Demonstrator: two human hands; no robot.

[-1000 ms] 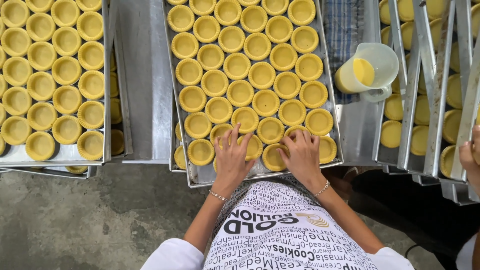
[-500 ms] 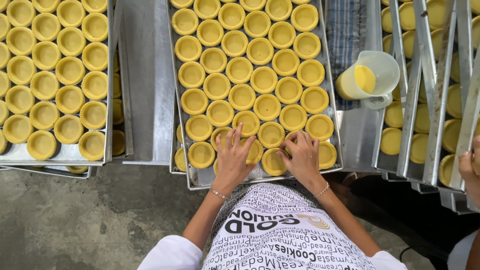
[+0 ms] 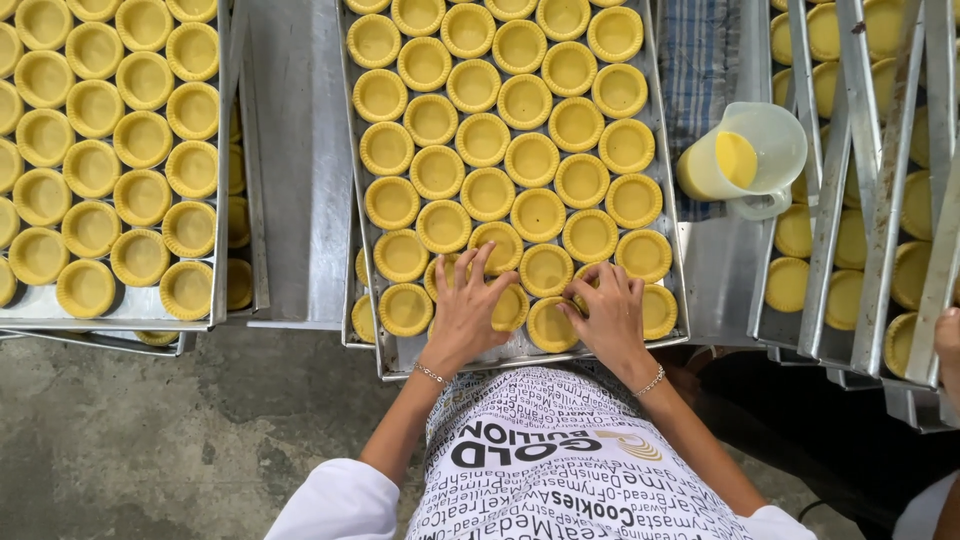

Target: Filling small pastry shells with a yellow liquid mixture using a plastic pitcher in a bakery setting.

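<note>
**hands on the near row of tart shells**

steel everywhere below me: a long bench (image 3: 300, 180) of bare metal runs between trays, with grey concrete floor (image 3: 150, 440) beneath its near edge. largest thing in front of me is the middle tray (image 3: 668, 200), packed row on row with yellow tart shells (image 3: 487, 135), all unfilled as far as i can see. a second tray (image 3: 222, 200) of the same shells sits to my left, and a rack of stacked trays (image 3: 880, 180) stands to my right. between the middle tray and that rack lies a blue checked cloth (image 3: 700, 60), and on it a clear plastic jug (image 3: 745, 160) holding yellow liquid.

smaller now: my left hand (image 3: 465, 315) lies flat with fingers spread wide over the shells in the two nearest rows, gripping nothing, only resting on them. my right hand (image 3: 608, 312) lies just beside it, fingers bent and lightly pinched at the rim of one near shell (image 3: 590, 290), touching it without lifting. another person's hand (image 3: 948, 345) shows at the far right edge, by the rack.

i judge the step to be straightening the near row so the shells sit snug. the next move calls for a light touch: nudge by the rim, never press the soft walls in.
</note>
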